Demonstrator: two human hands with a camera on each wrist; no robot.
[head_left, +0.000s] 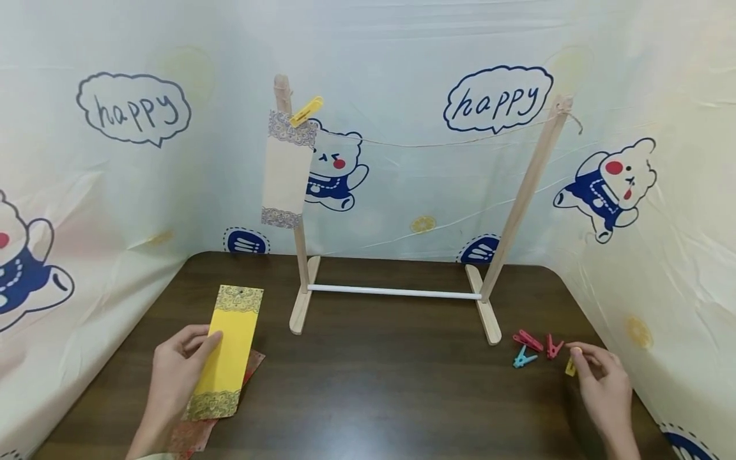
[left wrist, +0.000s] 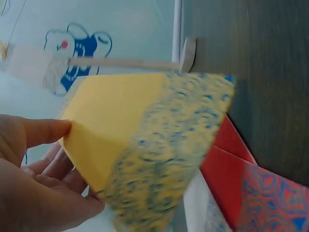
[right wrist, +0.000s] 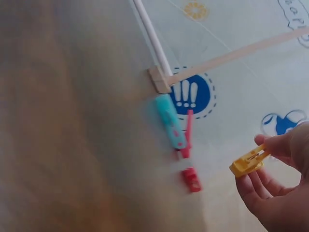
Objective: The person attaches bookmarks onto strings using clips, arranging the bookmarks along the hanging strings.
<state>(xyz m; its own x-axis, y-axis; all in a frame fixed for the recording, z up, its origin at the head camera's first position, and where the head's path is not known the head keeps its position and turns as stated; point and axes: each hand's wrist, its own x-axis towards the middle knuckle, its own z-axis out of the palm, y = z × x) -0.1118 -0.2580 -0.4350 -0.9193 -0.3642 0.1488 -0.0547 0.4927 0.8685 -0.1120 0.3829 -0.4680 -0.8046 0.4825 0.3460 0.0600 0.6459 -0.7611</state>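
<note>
My left hand (head_left: 181,364) pinches a yellow card (head_left: 232,345) with a dark lace pattern at both ends by its left edge, thumb in front and fingers behind. Beneath it lie red patterned cards (left wrist: 231,179), partly hidden by the yellow one. At the right, my right hand (head_left: 604,377) pinches a small yellow clothespin (right wrist: 248,162) between thumb and fingers. Beside that hand lie two red clothespins (head_left: 528,340) and a light blue clothespin (head_left: 523,358). On a wooden stand's string (head_left: 414,145) hangs a white card (head_left: 285,169) with patterned ends, held by another yellow clothespin (head_left: 307,112).
The stand has two wooden posts (head_left: 526,198) on flat feet, joined low down by a white rod (head_left: 397,292). It stands toward the back of the dark brown table (head_left: 374,377). A printed cloth (head_left: 402,64) surrounds the table's back and sides.
</note>
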